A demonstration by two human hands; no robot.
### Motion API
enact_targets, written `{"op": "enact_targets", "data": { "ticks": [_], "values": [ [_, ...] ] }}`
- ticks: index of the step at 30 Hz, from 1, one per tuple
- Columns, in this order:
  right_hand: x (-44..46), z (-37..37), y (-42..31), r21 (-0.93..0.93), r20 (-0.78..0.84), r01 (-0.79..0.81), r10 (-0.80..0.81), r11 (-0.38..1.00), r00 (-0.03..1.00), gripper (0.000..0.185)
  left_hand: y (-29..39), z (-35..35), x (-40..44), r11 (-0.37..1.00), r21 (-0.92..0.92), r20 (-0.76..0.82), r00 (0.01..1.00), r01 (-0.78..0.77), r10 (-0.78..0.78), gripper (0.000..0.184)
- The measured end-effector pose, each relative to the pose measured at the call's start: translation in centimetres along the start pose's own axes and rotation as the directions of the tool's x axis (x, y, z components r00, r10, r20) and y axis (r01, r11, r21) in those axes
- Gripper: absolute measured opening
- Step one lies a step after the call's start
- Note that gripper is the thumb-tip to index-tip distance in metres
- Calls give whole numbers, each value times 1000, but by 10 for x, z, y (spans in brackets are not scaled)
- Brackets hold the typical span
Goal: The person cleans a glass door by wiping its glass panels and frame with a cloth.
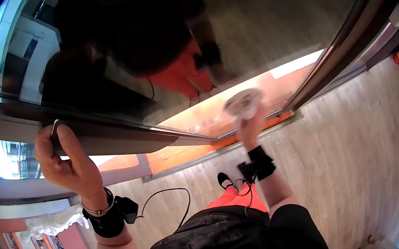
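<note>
Through the head view, I am seeing the left hand [71, 163] clenching its fingers round a brown edge piece [121, 142] beside the dark glass [267, 27]. The right hand [251, 128] is grasping a whitish wad [244, 101], which is blurring near the bottom of the glass; I am not managing to tell whether they are touching. I am judging the step to be wiping, with the left hand steadying. The next move, I am reckoning, is calling for flat, even pressure from the wad.
</note>
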State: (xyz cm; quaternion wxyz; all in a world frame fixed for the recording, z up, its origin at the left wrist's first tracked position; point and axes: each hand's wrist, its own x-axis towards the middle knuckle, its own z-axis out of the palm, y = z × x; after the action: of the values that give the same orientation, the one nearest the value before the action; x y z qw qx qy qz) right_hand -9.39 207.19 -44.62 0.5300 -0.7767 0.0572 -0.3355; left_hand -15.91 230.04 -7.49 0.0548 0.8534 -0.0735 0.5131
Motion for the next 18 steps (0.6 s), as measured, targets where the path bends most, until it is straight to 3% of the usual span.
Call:
{"op": "enact_targets", "data": {
  "ticks": [2,3,5,6,8,10,14,16,18],
  "values": [
    [-32,18,-34,-34,185,105,-97,994,978,44,0,0,0,1000,-14,2,1000,-6,7,15],
    [-47,27,-52,-35,275,160,-144,987,951,38,0,-3,-2,998,-3,33,997,69,-69,14],
    [-60,35,-63,39,454,275,-262,961,852,41,-2,-1,-1,1000,-18,12,1000,0,1,14],
    [-56,34,-68,42,416,266,-259,963,872,42,-4,-1,-1,1000,-3,0,1000,-22,22,14],
    [-50,24,-57,-18,470,98,-77,995,879,58,-6,-2,-1,999,27,-4,1000,-28,28,18],
    [-26,6,-32,-89,334,33,-1,995,942,60,-12,-3,-3,996,81,-1,1000,-25,25,20],
    [52,-49,26,-169,-30,93,-99,981,995,66,-16,-3,-5,997,75,11,1000,-6,5,19],
    [83,-68,44,-200,-202,-130,89,971,975,65,-10,1,-4,997,66,-55,997,-43,47,19],
    [82,-64,42,-176,-241,-139,94,974,966,64,-5,0,-3,997,77,-32,999,-26,28,19]
  ]
}}
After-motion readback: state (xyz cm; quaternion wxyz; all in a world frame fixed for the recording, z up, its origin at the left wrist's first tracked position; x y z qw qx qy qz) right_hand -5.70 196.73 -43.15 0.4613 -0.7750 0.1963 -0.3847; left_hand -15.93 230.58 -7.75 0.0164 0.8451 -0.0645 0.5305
